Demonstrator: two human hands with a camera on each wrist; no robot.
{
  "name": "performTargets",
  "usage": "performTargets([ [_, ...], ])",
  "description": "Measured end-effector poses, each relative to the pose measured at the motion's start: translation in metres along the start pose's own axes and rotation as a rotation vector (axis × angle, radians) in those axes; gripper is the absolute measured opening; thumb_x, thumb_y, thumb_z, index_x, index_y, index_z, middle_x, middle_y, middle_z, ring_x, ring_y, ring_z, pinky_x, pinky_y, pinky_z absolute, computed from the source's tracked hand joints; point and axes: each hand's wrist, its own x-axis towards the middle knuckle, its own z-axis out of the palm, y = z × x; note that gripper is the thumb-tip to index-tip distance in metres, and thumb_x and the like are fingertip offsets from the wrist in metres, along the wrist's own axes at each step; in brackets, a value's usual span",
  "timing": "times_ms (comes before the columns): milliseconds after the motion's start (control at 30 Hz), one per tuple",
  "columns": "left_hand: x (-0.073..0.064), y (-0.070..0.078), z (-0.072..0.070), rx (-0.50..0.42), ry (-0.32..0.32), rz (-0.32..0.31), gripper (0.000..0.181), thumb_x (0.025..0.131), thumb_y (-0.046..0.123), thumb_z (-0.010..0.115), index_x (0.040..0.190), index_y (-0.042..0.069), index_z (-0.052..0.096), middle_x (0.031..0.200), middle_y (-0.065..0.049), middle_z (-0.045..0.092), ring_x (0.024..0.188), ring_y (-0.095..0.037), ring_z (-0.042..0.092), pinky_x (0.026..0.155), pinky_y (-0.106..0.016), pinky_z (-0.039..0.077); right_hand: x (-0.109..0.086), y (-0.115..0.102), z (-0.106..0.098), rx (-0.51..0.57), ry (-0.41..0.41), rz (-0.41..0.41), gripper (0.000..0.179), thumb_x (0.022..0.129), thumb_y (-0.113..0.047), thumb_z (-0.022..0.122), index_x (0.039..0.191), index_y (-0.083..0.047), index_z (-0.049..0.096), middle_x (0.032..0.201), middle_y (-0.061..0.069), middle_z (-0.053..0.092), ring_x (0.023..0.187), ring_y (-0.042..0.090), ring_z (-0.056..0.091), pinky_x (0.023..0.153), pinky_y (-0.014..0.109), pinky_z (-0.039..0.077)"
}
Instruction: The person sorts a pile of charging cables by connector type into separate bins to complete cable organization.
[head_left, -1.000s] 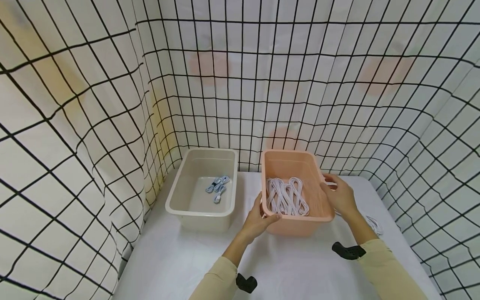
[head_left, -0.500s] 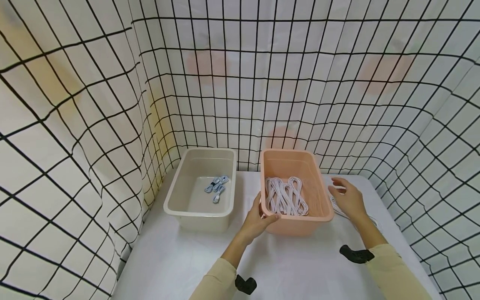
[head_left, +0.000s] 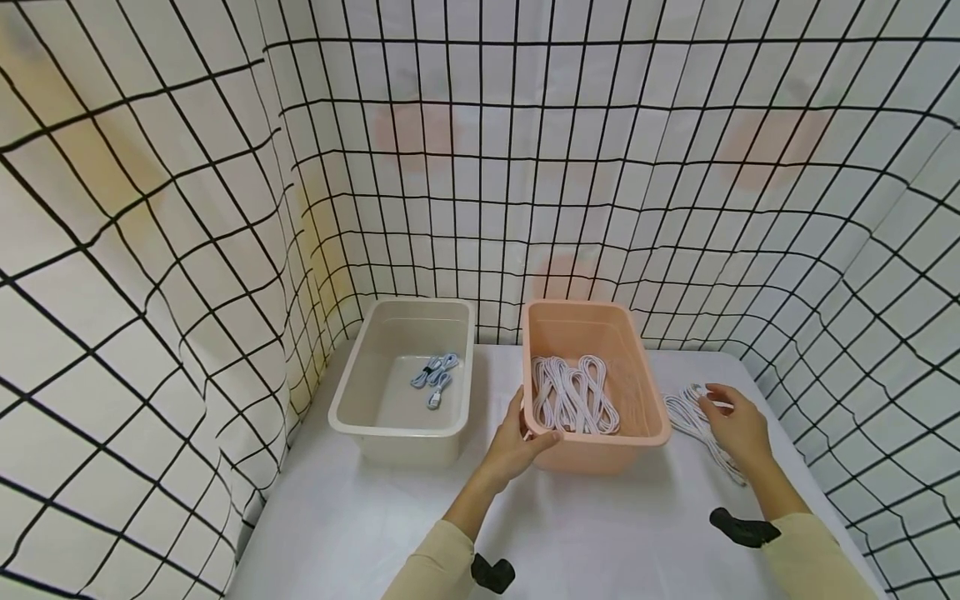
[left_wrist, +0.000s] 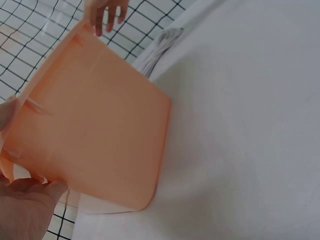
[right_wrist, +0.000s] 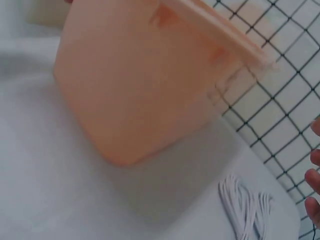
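Note:
My left hand (head_left: 512, 448) grips the rim of the peach plastic bin (head_left: 600, 457) at its near left corner, thumb over the edge and fingers along the side. Inside that bin lie several bundled white cords (head_left: 573, 396). Right of the bin, my right hand (head_left: 738, 425) hovers over another bundle of white cords (head_left: 693, 425) on the table, fingers bent loosely with nothing held. The right wrist view shows its fingertips (right_wrist: 314, 180) at the right edge, apart from the cords (right_wrist: 245, 207).
A cream plastic bin (head_left: 347, 408) stands left of the peach one, with small light-blue cables (head_left: 435, 375) inside. Both bins are on a white-covered table (head_left: 600, 533). Black netting (head_left: 570, 175) over white cloth encloses the back and sides.
My right hand has let go of the peach bin's right rim and moved right, over the cords on the table. My left hand keeps its grip on the bin.

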Motion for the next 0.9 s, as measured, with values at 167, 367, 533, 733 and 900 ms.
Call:
performTargets([
  [167,0.000,-0.001,-0.002,-0.011,-0.001,0.011,0.104,0.091,0.018,0.082,0.167,0.012,0.010,0.165,-0.016,0.031,0.144,-0.030,0.041,0.112,-0.043,0.039,-0.004,0.025,0.003,-0.032,-0.006,0.041,0.047,0.107,-0.027,0.055,0.141,0.005,0.054,0.130,0.029,0.060,0.112,0.046,0.058,0.080,0.048,0.048],
  [367,-0.001,0.000,-0.003,-0.016,-0.004,0.003,0.105,0.091,0.018,0.082,0.167,0.013,0.010,0.165,-0.017,0.030,0.145,-0.030,0.039,0.112,-0.042,0.039,-0.009,0.057,0.007,-0.082,-0.037,0.084,0.048,0.107,-0.026,0.053,0.138,0.009,0.052,0.127,0.033,0.059,0.114,0.049,0.057,0.089,0.060,0.045],
  [533,0.001,-0.003,-0.002,-0.028,-0.016,-0.006,0.106,0.091,0.020,0.083,0.167,0.016,0.010,0.166,-0.012,0.028,0.147,-0.027,0.036,0.114,-0.041,0.036,-0.016,0.091,0.008,-0.165,-0.098,0.075,0.046,0.104,-0.021,0.053,0.132,0.015,0.050,0.120,0.037,0.059,0.110,0.054,0.057,0.089,0.064,0.044],
  [733,0.002,-0.006,-0.001,-0.016,-0.025,0.007,0.106,0.091,0.022,0.083,0.167,0.020,0.010,0.167,-0.007,0.029,0.147,-0.023,0.037,0.114,-0.042,0.036,-0.022,0.112,0.016,-0.289,-0.229,0.080,0.048,0.100,-0.016,0.058,0.131,0.019,0.049,0.126,0.043,0.054,0.114,0.063,0.049,0.087,0.070,0.043],
  [900,0.002,-0.005,-0.002,-0.006,-0.031,0.014,0.105,0.092,0.022,0.081,0.167,0.017,0.008,0.166,-0.010,0.028,0.147,-0.026,0.036,0.114,-0.044,0.036,-0.025,0.108,0.036,-0.401,-0.305,0.163,0.055,0.099,-0.015,0.063,0.138,0.019,0.043,0.136,0.044,0.043,0.123,0.064,0.041,0.091,0.074,0.041],
])
